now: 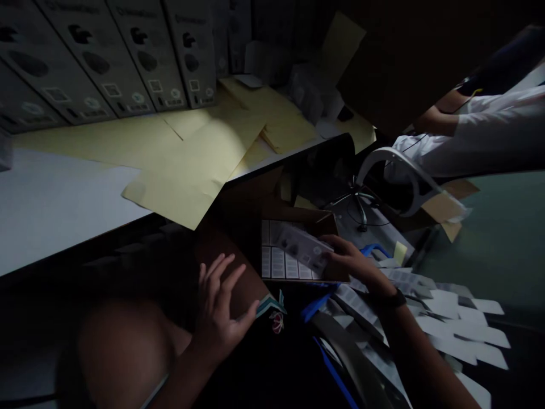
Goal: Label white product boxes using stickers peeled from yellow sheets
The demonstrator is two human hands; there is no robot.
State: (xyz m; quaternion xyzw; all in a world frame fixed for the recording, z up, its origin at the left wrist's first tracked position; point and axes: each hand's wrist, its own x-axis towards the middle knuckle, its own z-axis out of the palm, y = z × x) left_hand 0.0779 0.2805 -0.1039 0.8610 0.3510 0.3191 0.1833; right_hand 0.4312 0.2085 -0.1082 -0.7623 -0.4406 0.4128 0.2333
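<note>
My right hand (pixel 351 262) grips one end of a flat white product box (pixel 300 247) with dark pictures on its face. That box lies tilted over a cardboard carton (pixel 300 214) filled with several small white printed boxes (pixel 277 266). Some of the carton's contents are hidden beneath it. My left hand (pixel 223 309) hovers apart from the carton, fingers spread, holding nothing. Just right of its thumb is a patch with teal stripes and a pink motif (pixel 276 321) on dark cloth.
A white table (pixel 63 204) bears yellow paper sheets (pixel 191 165) and a row of upright printed boxes (pixel 145 62). Many flattened white pieces (pixel 451 324) lie at lower right near a blue-edged holder (pixel 317 307). A seated person's arm (pixel 438 119) and a chair (pixel 383 165) are at upper right.
</note>
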